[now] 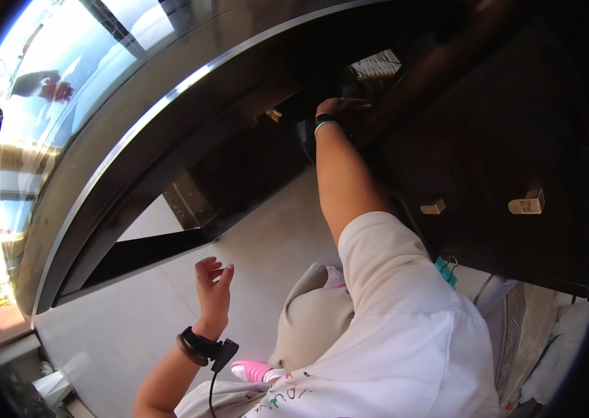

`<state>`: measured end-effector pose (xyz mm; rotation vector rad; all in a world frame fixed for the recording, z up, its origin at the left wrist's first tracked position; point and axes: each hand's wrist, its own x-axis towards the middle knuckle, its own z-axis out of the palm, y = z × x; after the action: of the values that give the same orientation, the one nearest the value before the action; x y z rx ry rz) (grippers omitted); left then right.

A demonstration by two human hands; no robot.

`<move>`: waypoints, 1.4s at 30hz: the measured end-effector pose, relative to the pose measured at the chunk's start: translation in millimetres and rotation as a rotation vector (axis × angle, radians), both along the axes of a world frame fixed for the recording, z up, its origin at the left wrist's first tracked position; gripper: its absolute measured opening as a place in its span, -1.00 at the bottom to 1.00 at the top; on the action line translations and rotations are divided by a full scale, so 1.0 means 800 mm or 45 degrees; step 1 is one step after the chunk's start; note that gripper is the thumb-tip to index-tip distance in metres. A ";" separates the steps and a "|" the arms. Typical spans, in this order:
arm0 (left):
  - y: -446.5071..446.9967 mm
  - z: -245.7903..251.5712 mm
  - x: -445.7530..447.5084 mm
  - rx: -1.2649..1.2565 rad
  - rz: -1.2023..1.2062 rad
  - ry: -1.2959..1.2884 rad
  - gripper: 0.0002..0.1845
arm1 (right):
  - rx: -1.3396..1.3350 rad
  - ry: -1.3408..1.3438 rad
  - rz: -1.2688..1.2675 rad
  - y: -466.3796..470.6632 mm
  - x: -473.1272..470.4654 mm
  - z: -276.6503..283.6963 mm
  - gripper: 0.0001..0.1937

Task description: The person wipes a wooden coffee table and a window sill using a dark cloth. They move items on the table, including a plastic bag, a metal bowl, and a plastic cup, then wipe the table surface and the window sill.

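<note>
My right hand [340, 106] reaches forward into the dark space beneath a glossy dark tabletop [190, 49]. Its fingers point to the right, and shadow hides whether they grasp anything. Just beyond them lies a pale, patterned object [376, 65], too dim to name. A bracelet [325, 124] circles that wrist. Lower down, my left hand [214, 292] hangs in the air above the grey floor [132, 313]. Its fingers are loosely curled, the thumb stands apart, and nothing is held. On the left wrist sits a black band with a cabled device [224, 355].
To the right stands a dark wooden furniture front [472, 167] with two protruding gold-coloured handles [527, 202]. A turquoise clip [446, 271] and pale fabric [477, 286] lie below it. A dark frame edge [158, 251] meets the floor at left. A pink slipper [252, 370] shows underneath me.
</note>
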<state>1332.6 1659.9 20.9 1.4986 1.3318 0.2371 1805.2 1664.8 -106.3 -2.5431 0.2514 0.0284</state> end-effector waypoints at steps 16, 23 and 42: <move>0.008 0.046 -0.102 -0.155 0.077 0.039 -0.87 | 0.247 -0.229 0.743 0.096 0.093 -0.100 -0.59; -0.001 0.028 -0.108 -0.336 -0.304 0.007 -0.87 | 0.342 -0.494 1.003 0.004 -0.110 -0.045 -0.68; 0.060 0.054 -0.054 0.801 0.215 0.025 -0.31 | 0.396 -0.455 0.716 -0.050 -0.164 0.063 -0.56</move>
<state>1289.0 1707.5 64.1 1.8995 1.4777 0.8109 1674.2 1624.5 -55.7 -2.1802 -0.5651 -0.1571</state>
